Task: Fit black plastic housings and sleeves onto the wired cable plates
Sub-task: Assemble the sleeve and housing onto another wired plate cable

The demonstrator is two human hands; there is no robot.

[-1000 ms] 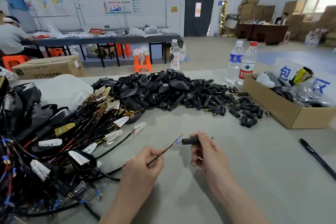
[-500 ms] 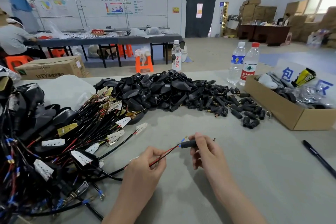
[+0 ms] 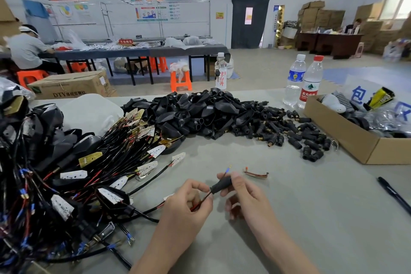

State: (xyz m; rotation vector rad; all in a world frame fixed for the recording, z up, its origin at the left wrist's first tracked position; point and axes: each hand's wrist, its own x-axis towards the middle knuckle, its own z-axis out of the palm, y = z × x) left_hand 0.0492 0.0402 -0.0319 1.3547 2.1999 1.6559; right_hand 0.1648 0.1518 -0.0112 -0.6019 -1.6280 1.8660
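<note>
My right hand point(image 3: 243, 193) pinches a short black sleeve point(image 3: 221, 184) between thumb and fingers. A thin red and black cable point(image 3: 201, 202) runs through the sleeve, and its blue-tipped end point(image 3: 227, 169) sticks out past my fingers. My left hand point(image 3: 188, 203) pinches that cable just below the sleeve. The cable trails left toward the tangle of wired cable plates point(image 3: 73, 176). A heap of black plastic housings point(image 3: 195, 111) lies at the table's middle back, with loose black sleeves point(image 3: 289, 133) spread to its right.
A cardboard box point(image 3: 355, 138) of oddments stands at the right. Two water bottles point(image 3: 303, 81) and a third bottle point(image 3: 220, 74) stand at the back edge. A black pen point(image 3: 393, 196) lies at right. A small wire scrap point(image 3: 255, 173) lies beyond my hands.
The sleeve has slid further down the cable, so the blue wire tips now poke out beyond my right fingers. Both hands have drawn closer together.
</note>
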